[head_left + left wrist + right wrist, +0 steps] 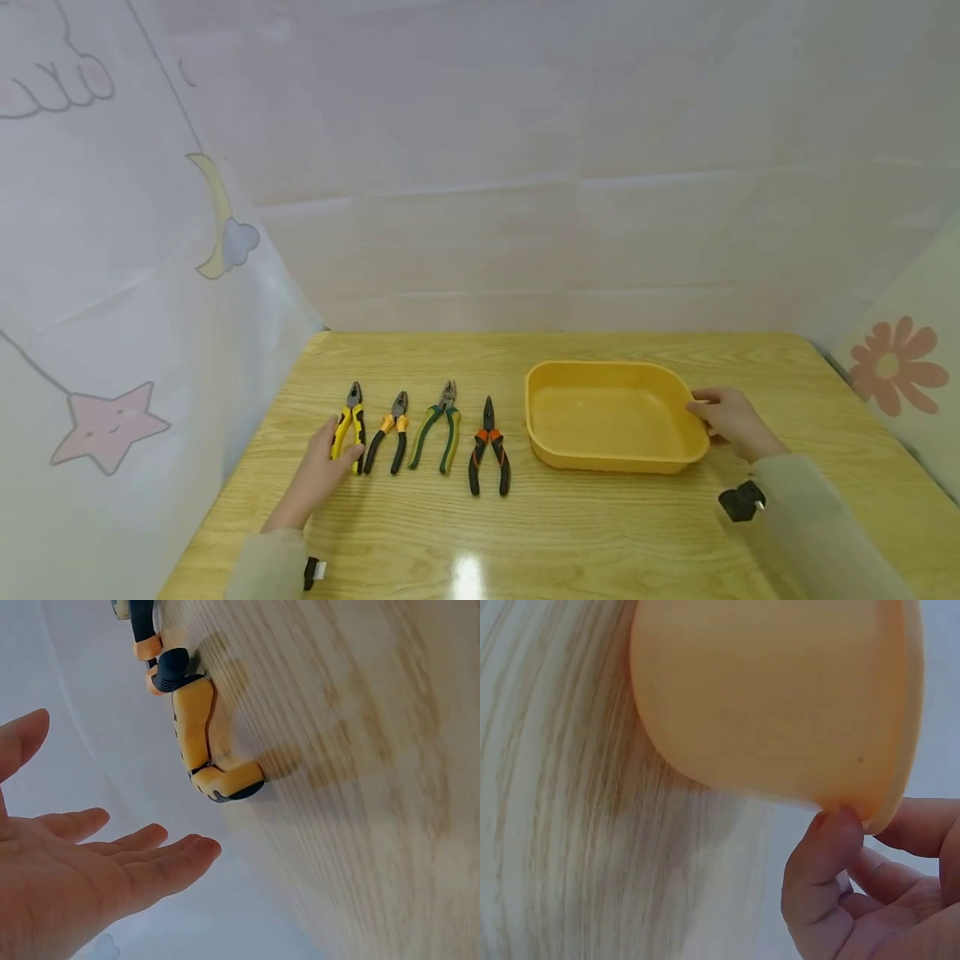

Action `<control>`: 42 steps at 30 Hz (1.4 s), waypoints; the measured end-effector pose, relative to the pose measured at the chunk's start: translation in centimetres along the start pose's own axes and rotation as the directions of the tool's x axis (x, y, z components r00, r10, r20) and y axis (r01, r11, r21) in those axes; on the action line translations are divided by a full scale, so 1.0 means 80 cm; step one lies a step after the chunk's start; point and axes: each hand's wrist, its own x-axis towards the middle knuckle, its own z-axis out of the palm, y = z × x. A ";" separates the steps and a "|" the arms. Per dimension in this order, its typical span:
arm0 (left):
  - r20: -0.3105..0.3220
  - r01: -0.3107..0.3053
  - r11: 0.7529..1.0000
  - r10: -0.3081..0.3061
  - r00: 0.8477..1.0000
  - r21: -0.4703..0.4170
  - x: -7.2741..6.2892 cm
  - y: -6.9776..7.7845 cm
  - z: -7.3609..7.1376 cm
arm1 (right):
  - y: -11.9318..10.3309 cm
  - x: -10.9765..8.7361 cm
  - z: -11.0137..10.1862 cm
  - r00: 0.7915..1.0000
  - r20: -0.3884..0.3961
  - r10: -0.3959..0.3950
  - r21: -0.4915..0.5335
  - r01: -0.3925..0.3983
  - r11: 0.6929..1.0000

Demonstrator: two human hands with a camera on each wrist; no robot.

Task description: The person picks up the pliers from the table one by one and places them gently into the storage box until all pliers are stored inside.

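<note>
My left hand [317, 468] is beside the yellow-and-black pliers [355, 408] at the left end of a row. In the left wrist view the fingers of the left hand [97, 877] are spread and relaxed, apart from the yellow handles [193, 712]. On the right, my right hand [731, 419] pinches the rim of a yellow plastic tray [615, 462] at its right end. The right wrist view has the thumb and fingers of that right hand [870, 900] on either side of the tray's lip [911, 697]. No tool lies in the tray.
Right of the yellow pliers lie orange-and-black pliers [400, 407], green-handled pliers [447, 400] and long-nose pliers [489, 429] with black-and-orange handles. All rest on a wooden table [540, 533]. A pale printed sheet [465, 250] hangs behind and at the sides.
</note>
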 end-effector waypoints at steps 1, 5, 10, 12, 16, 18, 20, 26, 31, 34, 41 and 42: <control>0.003 0.005 1.000 -0.005 1.000 -0.002 0.001 -0.001 -0.001 | 0.001 0.001 -0.001 1.000 0.005 0.012 0.019 -0.012 1.000; 0.016 0.031 1.000 -0.031 0.999 -0.003 0.009 -0.006 -0.003 | 0.006 0.002 -0.003 0.999 0.018 0.040 0.082 -0.041 0.996; 0.031 0.049 0.999 -0.049 0.998 -0.002 0.018 -0.013 -0.002 | 0.008 0.002 -0.003 0.998 0.015 0.058 0.114 -0.060 0.992; 0.037 0.054 0.999 -0.054 0.998 -0.005 0.020 -0.016 -0.002 | 0.009 0.001 -0.003 0.998 0.020 0.060 0.120 -0.062 0.991; 0.038 0.054 0.999 -0.054 0.998 0.002 0.024 -0.021 0.001 | 0.009 0.001 -0.003 0.998 0.025 0.060 0.128 -0.063 0.990; 0.029 0.052 0.999 -0.053 0.998 0.014 0.027 -0.022 0.003 | 0.009 0.001 -0.004 0.998 0.028 0.054 0.125 -0.057 0.991; 0.012 0.051 0.998 -0.051 0.999 0.031 0.029 -0.024 0.006 | 0.009 0.001 -0.004 0.998 0.028 0.053 0.123 -0.056 0.991; -0.049 0.044 0.997 -0.041 0.998 0.066 0.033 -0.027 0.017 | 0.007 -0.001 -0.004 0.998 0.026 0.051 0.120 -0.053 0.991; -0.140 -0.016 0.991 0.035 0.990 0.135 0.039 -0.038 0.030 | 0.006 -0.001 -0.003 0.998 0.022 0.057 0.111 -0.059 0.992; -0.154 -0.016 0.976 0.051 0.987 0.216 0.042 -0.039 0.037 | 0.006 -0.001 -0.003 0.998 0.027 0.054 0.110 -0.057 0.992; -0.183 0.007 0.935 0.062 0.981 0.354 0.043 -0.036 0.050 | 0.006 -0.002 -0.001 0.998 0.032 0.058 0.119 -0.062 0.991; -0.196 0.012 0.936 0.061 0.979 0.353 0.043 -0.037 0.051 | 0.006 -0.002 -0.001 0.998 0.032 0.058 0.119 -0.061 0.991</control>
